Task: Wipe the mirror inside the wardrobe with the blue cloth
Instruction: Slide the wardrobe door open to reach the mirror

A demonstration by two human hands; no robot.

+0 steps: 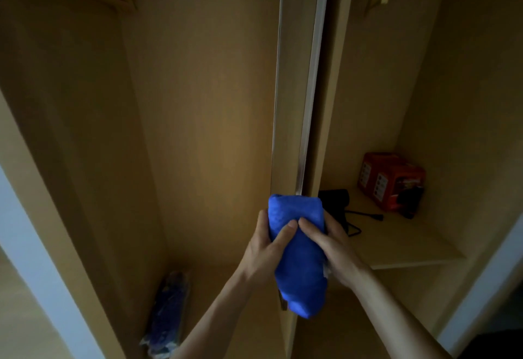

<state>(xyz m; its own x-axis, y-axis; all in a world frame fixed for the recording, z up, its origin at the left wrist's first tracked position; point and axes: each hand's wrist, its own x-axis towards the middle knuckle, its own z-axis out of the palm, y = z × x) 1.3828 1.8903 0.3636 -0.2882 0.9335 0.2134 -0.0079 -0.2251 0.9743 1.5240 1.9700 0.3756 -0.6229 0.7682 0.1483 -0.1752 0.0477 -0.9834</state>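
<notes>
Hands are closing on the task's cloth from both sides. The left hand (267, 249) is laying its thumb across the front with its fingers curled behind, and the right hand (332, 248) is pressing its thumb beside it with its fingers wrapped round the far side, so both are clamped on the blue cloth (300, 262). The cloth is hanging bunched against the lower front edge of the wardrobe's (198, 104) central panel. Just above it the mirror (311, 75) is showing only as a thin silvery strip, edge-on, so its glass face is not visible. Wiping therefore looks barely begun or at the low end of a pass, with the strip's long upper run apparently left to do.

Farther in, a patterned bundle (167, 313) is lying on the left compartment's floor near its front edge. On the right shelf (410, 248), a black corded device (335, 199) is sitting at the back-left corner and a red box (390, 180) at the back edge.
</notes>
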